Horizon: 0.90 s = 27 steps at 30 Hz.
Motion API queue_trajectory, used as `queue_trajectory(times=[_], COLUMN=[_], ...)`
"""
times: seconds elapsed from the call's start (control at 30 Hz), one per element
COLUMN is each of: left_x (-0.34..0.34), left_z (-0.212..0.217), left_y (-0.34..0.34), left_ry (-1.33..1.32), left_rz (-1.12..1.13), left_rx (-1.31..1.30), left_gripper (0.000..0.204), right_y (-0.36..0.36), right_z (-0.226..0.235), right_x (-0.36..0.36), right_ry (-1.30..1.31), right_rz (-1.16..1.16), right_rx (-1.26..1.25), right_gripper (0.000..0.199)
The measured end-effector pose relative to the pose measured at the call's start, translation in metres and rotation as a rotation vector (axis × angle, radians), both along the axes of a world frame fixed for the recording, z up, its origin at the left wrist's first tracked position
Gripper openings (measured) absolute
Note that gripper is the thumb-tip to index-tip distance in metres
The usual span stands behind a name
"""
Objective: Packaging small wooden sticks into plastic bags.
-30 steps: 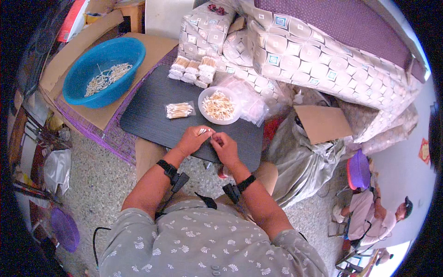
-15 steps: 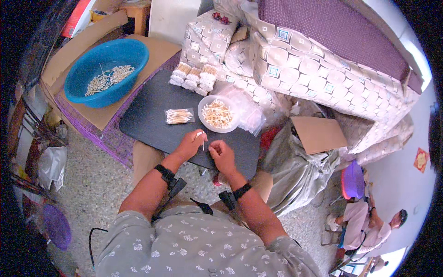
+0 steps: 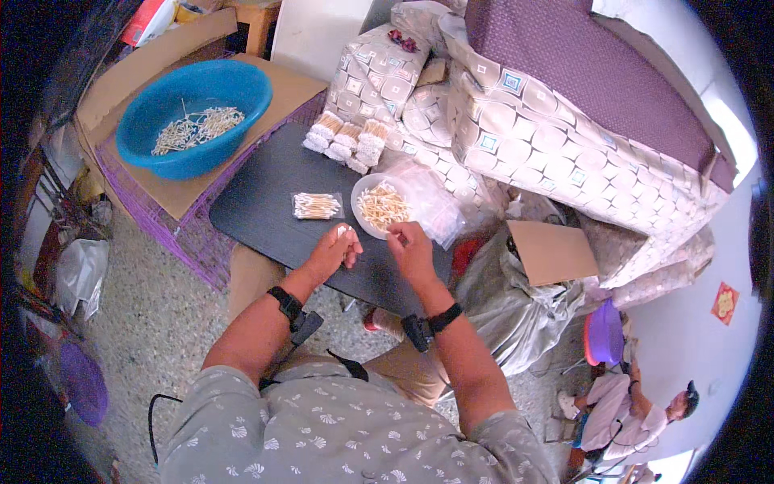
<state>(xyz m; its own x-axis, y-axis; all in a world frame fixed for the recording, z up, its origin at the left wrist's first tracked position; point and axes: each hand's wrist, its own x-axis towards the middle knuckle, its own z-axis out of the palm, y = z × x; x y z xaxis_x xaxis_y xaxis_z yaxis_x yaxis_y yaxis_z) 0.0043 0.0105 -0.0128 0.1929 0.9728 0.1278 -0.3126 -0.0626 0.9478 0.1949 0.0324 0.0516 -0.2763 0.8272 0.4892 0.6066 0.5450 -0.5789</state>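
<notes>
My left hand (image 3: pixel 334 250) is closed above the front of the dark table, with the white tips of a few cotton swabs (image 3: pixel 344 231) poking out from the curled fingers. At the right front rim of a white bowl (image 3: pixel 355 211) my right hand (image 3: pixel 411 244) has its fingers drawn together; whatever they hold is hidden. Loose cotton swabs (image 3: pixel 382 203) with light brown sticks fill that bowl. Left of it lies a clear packet of cotton swabs (image 3: pixel 316 206). Clear plastic bags (image 3: pixel 431 211) are spread to the bowl's right.
Bundled cotton swabs (image 3: pixel 345 139) are stacked at the back of the table (image 3: pixel 258 194). A blue basin (image 3: pixel 133 129) with more swabs stands on cardboard at the left. Behind is a patterned sofa (image 3: pixel 556 153). A cardboard piece (image 3: pixel 552 252) rests on grey cloth. Another person (image 3: pixel 621 415) sits far right.
My right hand has moved forward and right, from beside my left hand to the bowl's rim. The swab hanging down from my left hand no longer shows. The whole view has shifted slightly.
</notes>
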Motion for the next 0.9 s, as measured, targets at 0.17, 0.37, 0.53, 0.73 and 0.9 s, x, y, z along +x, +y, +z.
queue_trajectory(times=[0.17,0.37,0.53,0.73,0.9], left_x=[0.000,0.000,0.001,0.004,0.006], left_z=[0.011,0.004,0.006,-0.003,-0.007], left_y=[-0.003,-0.003,-0.003,0.000,0.000], left_ry=[0.012,0.167,0.214,0.164,0.169], left_rz=[0.013,0.082,0.078,0.056,0.077], left_rx=[-0.106,0.009,0.060,0.101,0.086], left_gripper=[0.017,0.019,0.020,0.020,0.018], right_y=[0.033,0.053,0.063,0.061,0.042], right_z=[0.013,0.019,0.021,0.032,0.033], right_x=[-0.004,-0.025,-0.032,-0.024,-0.009], right_ry=[-0.217,-0.606,-0.735,-0.724,-0.542], right_rz=[0.001,0.034,-0.080,-0.119,-0.159], right_rx=[0.064,-0.008,-0.058,-0.005,-0.012], right_gripper=[0.017,0.018,0.012,0.018,0.017])
